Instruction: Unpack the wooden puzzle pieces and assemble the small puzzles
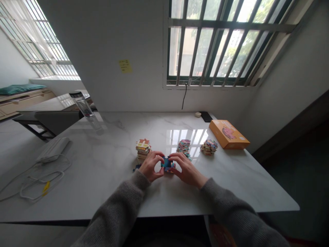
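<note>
Both my hands meet over a small cluster of blue jigsaw pieces (167, 164) on the white marble table (108, 161). My left hand (152, 166) pinches the pieces from the left with curled fingers. My right hand (185, 168) presses on them from the right, fingers bent. Just behind my hands stand three stacks of puzzle pieces: one on the left (143, 148), one in the middle (184, 146) and one on the right (209, 146). A loose dark blue piece (136, 168) lies by my left wrist.
An orange puzzle box (228, 134) lies at the right rear. A clear water bottle (86, 109) stands at the left rear. A white adapter (52, 150) with coiled cable (38, 180) lies on the left. A dark phone (206, 116) rests near the wall.
</note>
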Action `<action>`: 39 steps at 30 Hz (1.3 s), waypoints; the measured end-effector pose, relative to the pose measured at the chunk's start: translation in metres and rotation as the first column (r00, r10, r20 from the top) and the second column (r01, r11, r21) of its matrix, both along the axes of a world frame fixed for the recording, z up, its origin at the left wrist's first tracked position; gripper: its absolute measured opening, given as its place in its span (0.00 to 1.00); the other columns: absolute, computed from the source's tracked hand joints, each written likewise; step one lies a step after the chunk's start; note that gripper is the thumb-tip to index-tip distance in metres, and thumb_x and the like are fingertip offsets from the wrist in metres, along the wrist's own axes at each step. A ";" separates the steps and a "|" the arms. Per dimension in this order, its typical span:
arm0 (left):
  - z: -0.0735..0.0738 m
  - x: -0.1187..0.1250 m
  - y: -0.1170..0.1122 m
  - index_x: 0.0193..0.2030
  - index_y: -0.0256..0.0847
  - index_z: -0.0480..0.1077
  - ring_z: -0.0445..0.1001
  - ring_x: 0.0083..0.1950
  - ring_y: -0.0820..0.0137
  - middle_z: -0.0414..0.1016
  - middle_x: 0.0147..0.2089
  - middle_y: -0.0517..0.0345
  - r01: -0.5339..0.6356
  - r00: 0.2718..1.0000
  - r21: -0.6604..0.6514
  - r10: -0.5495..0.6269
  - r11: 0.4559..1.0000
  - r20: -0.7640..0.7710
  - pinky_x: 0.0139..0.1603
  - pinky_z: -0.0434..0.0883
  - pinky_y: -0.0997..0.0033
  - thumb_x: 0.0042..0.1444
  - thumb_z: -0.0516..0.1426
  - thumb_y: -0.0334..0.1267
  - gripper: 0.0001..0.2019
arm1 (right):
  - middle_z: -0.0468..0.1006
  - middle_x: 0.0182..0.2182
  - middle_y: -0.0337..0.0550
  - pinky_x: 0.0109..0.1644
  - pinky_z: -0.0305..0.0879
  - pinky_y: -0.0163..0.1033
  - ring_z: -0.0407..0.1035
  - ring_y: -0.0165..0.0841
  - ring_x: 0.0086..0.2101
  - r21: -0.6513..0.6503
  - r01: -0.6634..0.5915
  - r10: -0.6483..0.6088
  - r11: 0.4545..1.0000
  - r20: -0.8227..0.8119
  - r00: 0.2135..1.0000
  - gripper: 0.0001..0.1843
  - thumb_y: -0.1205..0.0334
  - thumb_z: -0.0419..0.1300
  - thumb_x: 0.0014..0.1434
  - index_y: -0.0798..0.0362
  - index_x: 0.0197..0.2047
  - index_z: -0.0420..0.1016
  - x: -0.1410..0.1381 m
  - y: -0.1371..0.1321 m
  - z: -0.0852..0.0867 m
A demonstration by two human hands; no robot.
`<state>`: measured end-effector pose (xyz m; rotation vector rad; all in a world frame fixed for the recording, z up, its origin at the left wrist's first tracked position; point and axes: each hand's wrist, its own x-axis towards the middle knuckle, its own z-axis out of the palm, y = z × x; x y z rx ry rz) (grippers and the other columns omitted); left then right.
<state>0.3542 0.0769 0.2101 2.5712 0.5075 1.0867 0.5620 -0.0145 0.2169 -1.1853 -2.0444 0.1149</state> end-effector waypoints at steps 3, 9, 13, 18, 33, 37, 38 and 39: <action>-0.003 -0.002 -0.003 0.37 0.42 0.67 0.72 0.51 0.61 0.72 0.49 0.51 0.006 1.000 -0.006 -0.006 1.000 -0.007 0.59 0.68 0.54 0.47 0.60 0.27 0.11 | 0.73 0.51 0.50 0.56 0.70 0.51 0.69 0.41 0.52 -0.016 -0.010 0.009 1.000 -0.050 0.999 0.15 0.61 0.61 0.66 0.47 0.55 0.68 0.000 0.001 -0.003; 0.001 -0.031 0.003 0.37 0.43 0.68 0.71 0.50 0.61 0.72 0.49 0.52 -0.009 1.000 0.051 0.009 0.999 -0.009 0.55 0.69 0.57 0.46 0.58 0.26 0.11 | 0.72 0.53 0.52 0.58 0.69 0.52 0.68 0.43 0.54 -0.032 0.004 -0.007 0.999 -0.095 0.995 0.21 0.63 0.61 0.64 0.47 0.59 0.64 0.004 -0.005 -0.009; 0.000 -0.075 0.013 0.37 0.42 0.69 0.71 0.51 0.60 0.72 0.49 0.51 -0.078 0.994 0.048 0.082 0.996 -0.069 0.53 0.70 0.58 0.48 0.57 0.27 0.10 | 0.73 0.50 0.51 0.57 0.69 0.53 0.68 0.42 0.51 -0.072 0.086 -0.091 0.994 -0.065 0.994 0.18 0.67 0.56 0.65 0.47 0.58 0.66 0.007 -0.004 -0.014; -0.011 -0.110 0.017 0.36 0.42 0.70 0.72 0.51 0.61 0.72 0.49 0.51 -0.164 0.978 -0.032 0.158 0.986 -0.138 0.55 0.71 0.59 0.49 0.57 0.27 0.08 | 0.73 0.47 0.50 0.54 0.70 0.52 0.68 0.41 0.48 -0.110 0.102 -0.101 0.989 0.017 0.995 0.11 0.67 0.55 0.66 0.49 0.50 0.72 0.008 0.000 -0.016; -0.020 -0.115 0.017 0.37 0.42 0.71 0.69 0.55 0.58 0.71 0.52 0.50 -0.182 0.955 -0.074 0.159 0.980 -0.252 0.57 0.70 0.55 0.49 0.56 0.28 0.09 | 0.75 0.45 0.47 0.52 0.67 0.49 0.68 0.41 0.46 -0.144 0.128 -0.104 0.981 0.164 0.981 0.13 0.60 0.67 0.59 0.49 0.47 0.73 0.006 -0.002 -0.017; -0.008 -0.108 0.010 0.39 0.41 0.69 0.68 0.54 0.58 0.69 0.54 0.48 -0.180 0.972 -0.001 0.177 0.984 -0.154 0.56 0.69 0.54 0.52 0.55 0.29 0.08 | 0.76 0.44 0.47 0.51 0.68 0.49 0.69 0.41 0.45 -0.112 0.118 -0.105 0.987 0.115 0.988 0.14 0.63 0.66 0.60 0.49 0.49 0.72 0.007 -0.002 -0.017; -0.005 -0.103 0.008 0.39 0.41 0.69 0.69 0.53 0.59 0.70 0.52 0.48 -0.170 0.975 0.016 0.171 0.985 -0.142 0.55 0.69 0.55 0.53 0.55 0.29 0.07 | 0.76 0.44 0.47 0.51 0.68 0.49 0.69 0.41 0.45 -0.101 0.113 -0.104 0.988 0.097 0.990 0.14 0.63 0.66 0.60 0.50 0.49 0.71 0.007 -0.001 -0.017; -0.003 -0.096 0.005 0.39 0.41 0.69 0.69 0.51 0.60 0.71 0.50 0.49 -0.154 0.978 0.031 0.157 0.988 -0.136 0.54 0.69 0.56 0.54 0.54 0.29 0.07 | 0.76 0.44 0.47 0.51 0.68 0.49 0.69 0.41 0.45 -0.087 0.107 -0.101 0.990 0.079 0.992 0.14 0.63 0.65 0.61 0.49 0.50 0.71 0.007 -0.002 -0.016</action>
